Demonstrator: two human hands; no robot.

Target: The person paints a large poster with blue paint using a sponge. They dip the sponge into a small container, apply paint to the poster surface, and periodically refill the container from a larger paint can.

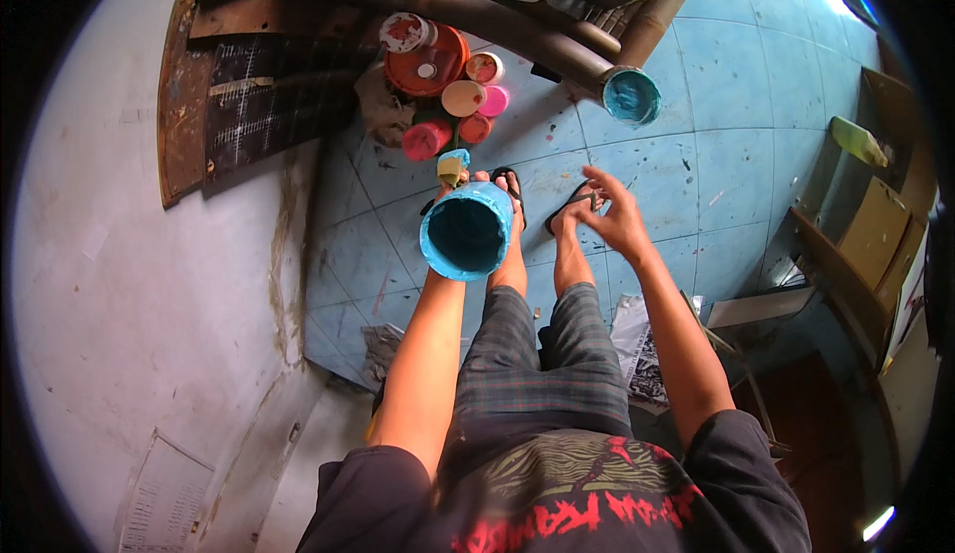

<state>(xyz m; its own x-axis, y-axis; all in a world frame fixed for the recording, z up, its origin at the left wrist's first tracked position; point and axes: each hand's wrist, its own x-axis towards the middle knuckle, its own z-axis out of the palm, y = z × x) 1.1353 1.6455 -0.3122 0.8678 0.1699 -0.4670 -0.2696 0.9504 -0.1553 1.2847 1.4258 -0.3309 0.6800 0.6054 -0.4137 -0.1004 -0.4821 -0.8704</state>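
The teal-painted tube (467, 232) you hold shows its dark open mouth toward you, paint uneven along the rim. Your left hand (468, 177) grips its far end, fingers closed around it above your feet; your right hand (615, 217) hangs open just right, paint pots (438, 86) on the floor beyond.

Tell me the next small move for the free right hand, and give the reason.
Probably bring the right hand across to steady the blue-painted tube. The left hand alone holds that tube, open end toward the camera, along with what looks like a small sponge, while the right hand hangs open and empty above the feet. A second grip would likely keep the tube from wobbling.
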